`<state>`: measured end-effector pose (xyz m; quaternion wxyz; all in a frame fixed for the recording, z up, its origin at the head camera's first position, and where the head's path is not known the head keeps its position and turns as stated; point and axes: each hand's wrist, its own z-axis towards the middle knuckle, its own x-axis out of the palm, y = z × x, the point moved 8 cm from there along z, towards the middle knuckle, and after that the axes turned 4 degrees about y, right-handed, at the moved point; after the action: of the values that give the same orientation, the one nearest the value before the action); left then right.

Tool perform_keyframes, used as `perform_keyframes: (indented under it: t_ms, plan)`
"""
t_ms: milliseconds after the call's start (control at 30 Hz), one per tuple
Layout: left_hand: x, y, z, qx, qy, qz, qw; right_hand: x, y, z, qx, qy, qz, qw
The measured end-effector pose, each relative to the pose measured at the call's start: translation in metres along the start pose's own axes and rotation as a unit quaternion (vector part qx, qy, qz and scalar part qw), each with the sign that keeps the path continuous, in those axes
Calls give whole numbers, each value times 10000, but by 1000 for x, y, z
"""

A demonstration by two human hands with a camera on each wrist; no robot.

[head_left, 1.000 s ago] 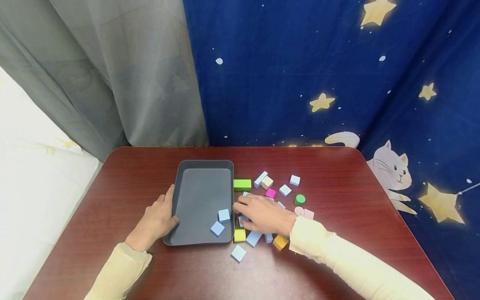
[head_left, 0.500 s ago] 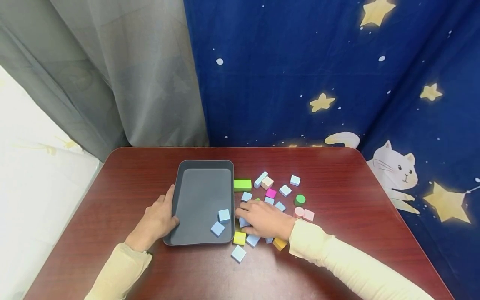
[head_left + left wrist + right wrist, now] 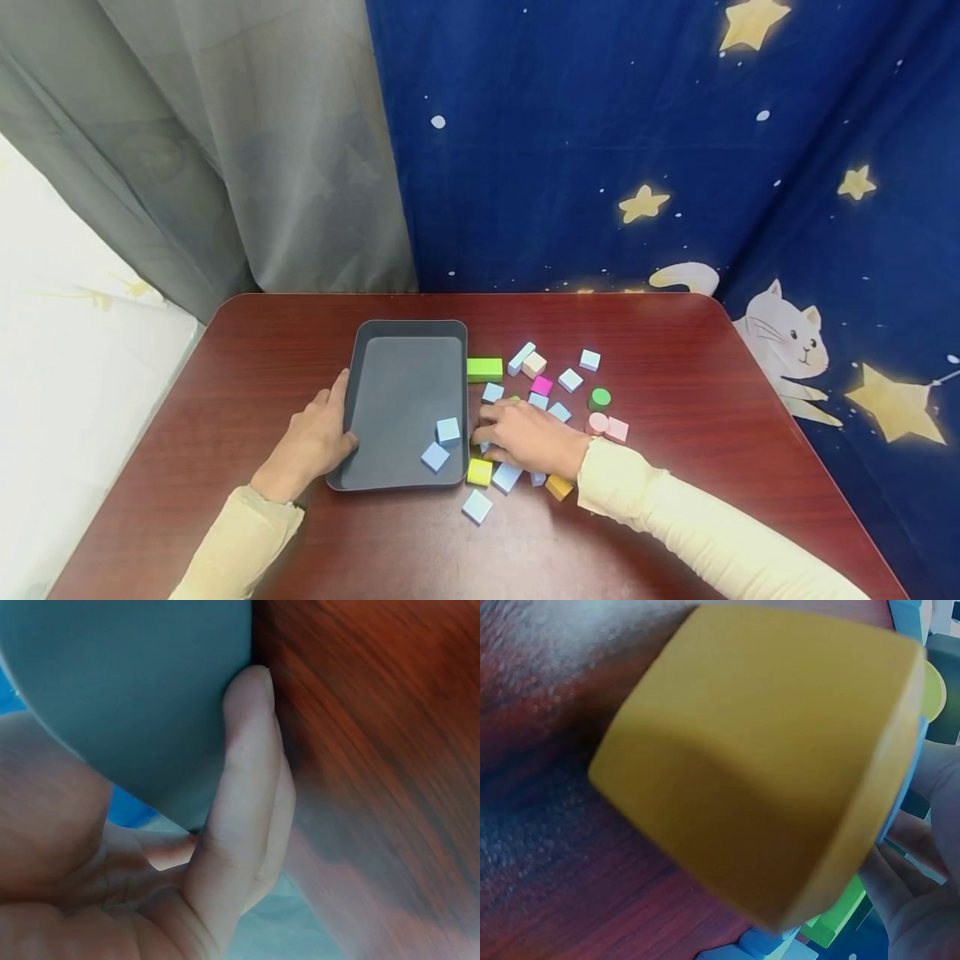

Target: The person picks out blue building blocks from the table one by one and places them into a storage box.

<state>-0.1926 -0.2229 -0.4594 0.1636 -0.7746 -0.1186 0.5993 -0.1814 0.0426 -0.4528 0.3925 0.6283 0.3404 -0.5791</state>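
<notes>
The left hand [image 3: 313, 435] grips the left wall of a dark grey tray [image 3: 405, 367]. In the left wrist view its fingers [image 3: 244, 765] lie along the outer wall [image 3: 135, 690], with the thumb on the rim's other side. Two light blue blocks [image 3: 447, 431] lie inside the tray near its front right. Just right of the tray, the right hand [image 3: 532, 435] has curled fingers round a light blue block [image 3: 484, 447], mostly hidden under them. A yellow block [image 3: 479, 472] and another blue block [image 3: 507, 477] sit close to its thumb. An orange block [image 3: 757, 765] fills the right wrist view.
Several loose blocks lie right of the tray, among them a green bar [image 3: 484, 370], a magenta cube [image 3: 542, 386], a green cylinder [image 3: 599, 399] and a pink block [image 3: 617, 430]. One pale blue block [image 3: 477, 507] lies nearer the front. The wooden table [image 3: 645, 333] meets curtains behind.
The right hand has shifted slightly over the blocks, and its fingers now cover more of the light blue block. The yellow block has been nudged a little. Left hand and tray have stayed still.
</notes>
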Motion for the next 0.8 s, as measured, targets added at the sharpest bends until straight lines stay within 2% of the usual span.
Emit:
perform_keyframes:
  t_ms: [500,800]
  plan:
    - [0,0,1,28,-17,33,10000,1,0,1,-1,27,68,10000]
    - [0,0,1,5,0,23,10000,-6,-1,1,-137,-298,37,9995]
